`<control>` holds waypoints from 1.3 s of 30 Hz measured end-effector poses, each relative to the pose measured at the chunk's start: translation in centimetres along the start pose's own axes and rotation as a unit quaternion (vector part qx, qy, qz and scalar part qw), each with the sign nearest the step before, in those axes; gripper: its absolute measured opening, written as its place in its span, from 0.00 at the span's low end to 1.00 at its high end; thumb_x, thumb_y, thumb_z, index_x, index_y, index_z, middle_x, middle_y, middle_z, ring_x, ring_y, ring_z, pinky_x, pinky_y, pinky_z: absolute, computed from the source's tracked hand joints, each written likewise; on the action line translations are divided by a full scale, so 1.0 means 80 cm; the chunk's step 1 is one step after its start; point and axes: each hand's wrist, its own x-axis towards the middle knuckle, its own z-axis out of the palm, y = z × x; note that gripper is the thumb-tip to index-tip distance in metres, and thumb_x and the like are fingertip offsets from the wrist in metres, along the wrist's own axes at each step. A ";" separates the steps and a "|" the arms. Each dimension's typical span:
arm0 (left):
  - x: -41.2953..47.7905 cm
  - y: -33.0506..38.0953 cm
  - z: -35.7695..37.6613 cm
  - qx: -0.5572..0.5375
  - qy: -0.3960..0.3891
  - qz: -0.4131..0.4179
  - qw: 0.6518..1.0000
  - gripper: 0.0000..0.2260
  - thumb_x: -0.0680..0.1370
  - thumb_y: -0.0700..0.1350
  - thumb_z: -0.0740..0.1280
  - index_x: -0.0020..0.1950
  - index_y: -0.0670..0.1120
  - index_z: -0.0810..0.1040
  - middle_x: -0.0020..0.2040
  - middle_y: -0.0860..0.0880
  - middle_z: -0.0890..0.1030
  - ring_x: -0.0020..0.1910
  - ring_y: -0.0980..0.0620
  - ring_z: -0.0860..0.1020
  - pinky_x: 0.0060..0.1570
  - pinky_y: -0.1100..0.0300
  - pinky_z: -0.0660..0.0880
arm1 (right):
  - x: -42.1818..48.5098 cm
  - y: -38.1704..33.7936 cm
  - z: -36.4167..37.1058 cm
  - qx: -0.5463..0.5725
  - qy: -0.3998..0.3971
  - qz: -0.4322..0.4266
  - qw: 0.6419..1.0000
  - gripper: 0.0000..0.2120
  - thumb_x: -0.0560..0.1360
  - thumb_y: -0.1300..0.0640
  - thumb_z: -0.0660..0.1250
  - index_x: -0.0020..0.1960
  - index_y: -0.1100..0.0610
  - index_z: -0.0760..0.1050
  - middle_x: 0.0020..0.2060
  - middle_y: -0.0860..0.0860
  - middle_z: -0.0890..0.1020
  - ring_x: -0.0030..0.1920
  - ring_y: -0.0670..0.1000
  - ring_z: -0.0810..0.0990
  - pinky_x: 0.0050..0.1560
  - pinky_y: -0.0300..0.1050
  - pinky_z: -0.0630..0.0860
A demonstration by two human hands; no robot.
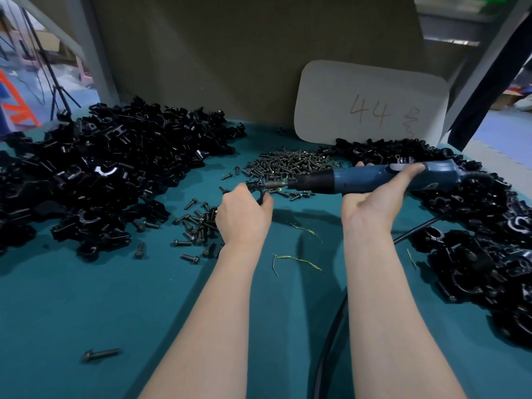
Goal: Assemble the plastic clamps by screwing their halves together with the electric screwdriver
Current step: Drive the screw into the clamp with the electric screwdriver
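The left hand (243,210) curls its fingers tight around a small black clamp (257,190). The right hand (380,191) wraps around the blue screwdriver (371,178), its tip touching the clamp, above the green table (86,306).

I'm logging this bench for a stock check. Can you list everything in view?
left clamp pile: many pieces, black, table's left side
right clamp pile: many pieces, black, table's right side
screws: many, dark, heap at centre, strays nearby
clamp: one, black, at screwdriver's bit
electric screwdriver: one, blue, above centre
cable: one, black, front
card: one, pale, marked 44, back
table: one, teal
left hand: one, grips clamp
right hand: one, grips electric screwdriver
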 end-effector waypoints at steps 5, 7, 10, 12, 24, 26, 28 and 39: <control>0.002 -0.003 -0.002 -0.012 0.005 -0.009 1.000 0.12 0.77 0.52 0.65 0.50 0.43 0.76 0.38 0.46 0.77 0.36 0.45 0.75 0.33 0.58 0.67 | -0.002 -0.001 -0.003 0.002 -0.011 0.011 1.000 0.26 0.77 0.46 0.66 0.70 0.49 0.60 0.55 0.51 0.76 0.48 0.54 0.82 0.54 0.51 0.80; 0.002 -0.004 -0.002 -0.018 0.007 -0.013 1.000 0.12 0.77 0.52 0.65 0.50 0.43 0.76 0.38 0.46 0.79 0.36 0.45 0.76 0.33 0.58 0.67 | -0.002 -0.003 -0.003 -0.004 -0.017 0.006 1.000 0.28 0.76 0.48 0.68 0.71 0.49 0.59 0.55 0.51 0.77 0.44 0.53 0.82 0.53 0.53 0.80; 0.003 -0.004 -0.003 -0.024 0.001 -0.013 1.000 0.12 0.77 0.52 0.65 0.50 0.43 0.76 0.39 0.45 0.82 0.38 0.45 0.79 0.35 0.58 0.70 | -0.004 -0.005 -0.004 -0.002 -0.029 0.011 1.000 0.27 0.76 0.50 0.68 0.71 0.50 0.61 0.50 0.51 0.78 0.42 0.53 0.82 0.56 0.57 0.78; 0.002 -0.004 -0.003 -0.023 0.000 -0.013 1.000 0.12 0.77 0.52 0.65 0.50 0.43 0.76 0.40 0.45 0.82 0.38 0.45 0.79 0.35 0.58 0.70 | -0.003 -0.006 -0.005 0.005 -0.032 0.017 0.999 0.26 0.76 0.51 0.68 0.70 0.52 0.63 0.49 0.52 0.78 0.44 0.52 0.81 0.58 0.59 0.77; 0.000 0.000 -0.006 -0.049 -0.030 -0.027 0.998 0.11 0.76 0.50 0.65 0.45 0.42 0.77 0.38 0.44 0.83 0.39 0.45 0.82 0.40 0.53 0.79 | -0.002 -0.005 -0.002 -0.047 -0.070 -0.013 0.996 0.10 0.79 0.50 0.63 0.57 0.53 0.71 0.48 0.52 0.79 0.48 0.52 0.81 0.55 0.52 0.79; 0.001 0.000 -0.008 -0.061 -0.035 -0.036 0.997 0.11 0.76 0.49 0.65 0.44 0.42 0.77 0.37 0.44 0.83 0.39 0.46 0.83 0.41 0.52 0.80 | -0.003 -0.005 -0.001 -0.070 -0.095 -0.017 0.993 0.12 0.80 0.51 0.62 0.59 0.56 0.71 0.48 0.53 0.79 0.49 0.53 0.81 0.52 0.48 0.80; 0.002 -0.001 -0.009 -0.068 -0.037 -0.047 0.996 0.11 0.75 0.49 0.65 0.44 0.41 0.78 0.38 0.43 0.83 0.39 0.46 0.83 0.41 0.52 0.80 | -0.004 -0.005 0.000 -0.088 -0.107 -0.023 0.990 0.14 0.80 0.51 0.61 0.61 0.58 0.70 0.49 0.54 0.79 0.50 0.53 0.80 0.49 0.45 0.79; 0.005 -0.001 -0.020 -0.061 -0.076 -0.085 0.992 0.11 0.74 0.50 0.65 0.44 0.42 0.78 0.34 0.46 0.84 0.34 0.50 0.82 0.34 0.59 0.76 | -0.011 -0.001 0.004 -0.057 -0.159 -0.007 0.986 0.24 0.81 0.48 0.58 0.72 0.57 0.63 0.56 0.55 0.76 0.55 0.54 0.79 0.60 0.46 0.76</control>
